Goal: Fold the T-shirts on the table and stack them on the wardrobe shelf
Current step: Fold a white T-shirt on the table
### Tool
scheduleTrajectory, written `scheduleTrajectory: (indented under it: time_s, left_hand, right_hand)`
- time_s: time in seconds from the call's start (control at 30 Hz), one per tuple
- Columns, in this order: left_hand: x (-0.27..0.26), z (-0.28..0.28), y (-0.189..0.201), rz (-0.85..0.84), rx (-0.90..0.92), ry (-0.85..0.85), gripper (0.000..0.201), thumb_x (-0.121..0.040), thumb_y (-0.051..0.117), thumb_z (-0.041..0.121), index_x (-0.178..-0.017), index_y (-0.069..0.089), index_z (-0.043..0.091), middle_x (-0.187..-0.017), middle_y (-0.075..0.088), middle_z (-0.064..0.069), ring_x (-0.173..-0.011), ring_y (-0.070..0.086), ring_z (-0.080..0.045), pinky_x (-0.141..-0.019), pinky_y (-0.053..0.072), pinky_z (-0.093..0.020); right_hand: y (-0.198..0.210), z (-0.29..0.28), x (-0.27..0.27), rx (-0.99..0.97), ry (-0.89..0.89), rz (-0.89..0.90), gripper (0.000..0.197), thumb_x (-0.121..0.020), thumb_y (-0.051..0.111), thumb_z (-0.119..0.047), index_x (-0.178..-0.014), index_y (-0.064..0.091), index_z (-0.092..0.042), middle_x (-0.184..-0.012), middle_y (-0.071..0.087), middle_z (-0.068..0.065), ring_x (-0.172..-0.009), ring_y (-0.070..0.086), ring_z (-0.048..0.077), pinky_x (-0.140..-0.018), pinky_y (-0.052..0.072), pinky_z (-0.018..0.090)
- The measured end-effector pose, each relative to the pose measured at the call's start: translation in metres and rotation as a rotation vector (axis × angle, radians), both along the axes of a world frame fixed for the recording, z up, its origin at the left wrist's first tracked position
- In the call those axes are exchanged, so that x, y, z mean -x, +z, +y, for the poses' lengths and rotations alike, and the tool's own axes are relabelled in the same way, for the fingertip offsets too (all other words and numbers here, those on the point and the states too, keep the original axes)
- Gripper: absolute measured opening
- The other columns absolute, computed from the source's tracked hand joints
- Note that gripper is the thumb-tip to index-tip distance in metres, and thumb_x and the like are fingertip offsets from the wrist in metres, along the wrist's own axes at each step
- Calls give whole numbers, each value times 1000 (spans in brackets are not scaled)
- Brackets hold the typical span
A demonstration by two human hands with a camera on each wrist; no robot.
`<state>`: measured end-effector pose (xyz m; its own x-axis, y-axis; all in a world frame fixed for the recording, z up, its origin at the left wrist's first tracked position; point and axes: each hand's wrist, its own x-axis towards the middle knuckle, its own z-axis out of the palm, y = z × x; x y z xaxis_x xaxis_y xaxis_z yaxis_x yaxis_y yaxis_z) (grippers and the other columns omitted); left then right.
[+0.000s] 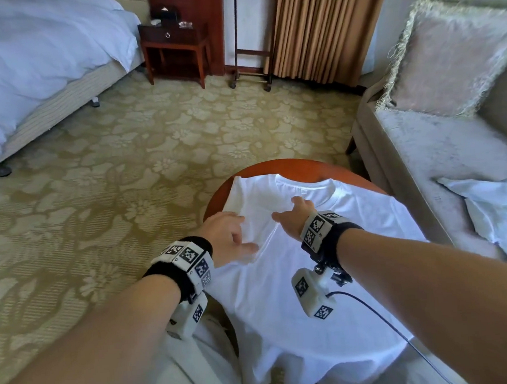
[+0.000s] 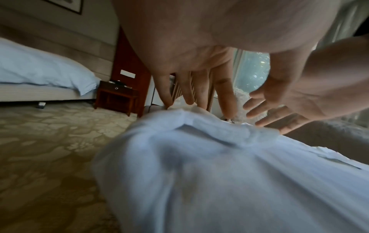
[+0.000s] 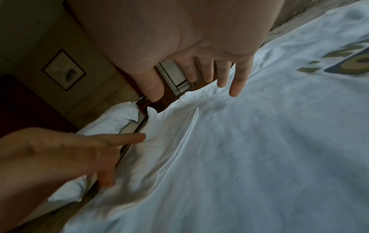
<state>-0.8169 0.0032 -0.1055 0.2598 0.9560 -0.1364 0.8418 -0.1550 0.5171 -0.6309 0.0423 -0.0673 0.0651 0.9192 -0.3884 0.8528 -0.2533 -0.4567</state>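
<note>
Both hands, left hand [image 1: 230, 237] and right hand [image 1: 295, 216], lie flat with loose fingers on the white shirt [image 1: 296, 278] (round table [image 1: 274, 166] underneath). Only the right wrist view shows printed letters [image 3: 347, 63].

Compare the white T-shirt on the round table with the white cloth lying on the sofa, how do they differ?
The T-shirt is spread out flat over the round table; the cloth on the sofa lies crumpled. The left hand and right hand, fingers straight, are over the T-shirt; nothing touches the cloth on the sofa. The T-shirt's collar shows plainly; no collar shows on the cloth on the sofa. Both are white fabric.
</note>
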Motion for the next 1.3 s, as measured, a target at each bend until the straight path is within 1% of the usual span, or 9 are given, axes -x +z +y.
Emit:
scheduleTrajectory:
  time_s: [0.13, 0.3, 0.53, 0.63, 0.73, 0.83, 1.1, 1.23, 1.3]
  left_hand:
    - [9, 2, -6, -30, -96, 103, 16, -84, 65, 37, -85, 65, 21, -138, 54, 3, -129, 45, -14, -104, 36, -31]
    - [10, 3, -6, 123, -16, 152, 40, -93, 51, 39, -130, 48, 24, -131, 54, 1, -119, 51, -23, -100, 41, -41]
    - [8, 8, -5, 457, -18, 251, 44, -96, 30, 55, -119, 50, 24, -120, 61, 2, -126, 45, -21, -113, 19, -49]
    - [4, 15, -3, 464, -24, 351, 41, -95, 35, 56, -101, 52, 19, -115, 63, -3, -117, 49, -24, -110, 27, -48]
    - [-2, 22, -3, 411, -75, 283, 50, -96, 40, 47, -135, 43, 18, -153, 36, -4, -141, 28, -22, -116, 21, -48]
    - [-15, 28, 1, 420, 46, 175, 59, -98, 35, 45, -151, 22, 22, -162, 11, 3, -149, 9, -21, -119, 11, -52]
    - [-74, 48, 21, 524, 195, 365, 52, -86, 43, 52, -127, 51, 20, -144, 43, -7, -143, 22, -32, -116, 1, -61]
    - [-145, 53, 34, 329, 146, 379, 62, -89, 46, 50, -143, 39, 21, -152, 33, -6, -145, 18, -31, -117, 7, -57]
    - [-187, 54, 37, 212, 151, 330, 65, -86, 52, 49, -143, 39, 19, -147, 41, -7, -138, 34, -31, -115, 22, -52]
  right_hand:
    - [-17, -7, 13, -41, 274, -103, 79, -89, 61, -40, -153, 17, -28, -161, 8, -3, -147, 13, 25, -118, 22, 46]
    - [-36, -12, 29, 12, 454, -208, 83, -89, 57, -51, -154, 11, -28, -162, -5, -6, -149, -7, 20, -119, 10, 46]
    - [-41, -8, 25, 32, 459, -264, 100, -73, 65, -62, -152, 11, -35, -159, -8, -10, -148, -7, 17, -117, 9, 51]
    - [-39, -9, 22, 60, 433, -250, 107, -64, 70, -62, -150, 12, -36, -158, -8, -9, -147, -8, 17, -116, 8, 52]
    - [-33, -10, 10, 54, 343, -202, 109, -64, 72, -60, -150, 11, -35, -159, -11, -8, -148, -8, 19, -117, 12, 54]
    - [-20, -7, -19, 58, 190, -179, 103, -73, 68, -58, -153, 10, -30, -161, -6, -3, -148, -2, 24, -116, 18, 56]
    - [21, -14, -151, 178, -207, -202, 72, -92, 52, -47, -151, 21, -20, -153, 24, 8, -141, 27, 31, -112, 31, 47]
    - [20, -28, -224, 162, -472, -28, 64, -81, 54, -55, -130, 49, -14, -99, 64, 8, -86, 66, 26, -82, 53, 36]
    - [4, -31, -259, 192, -503, 55, 59, -93, 47, -47, -138, 46, -9, -121, 61, 12, -106, 61, 29, -90, 47, 35]
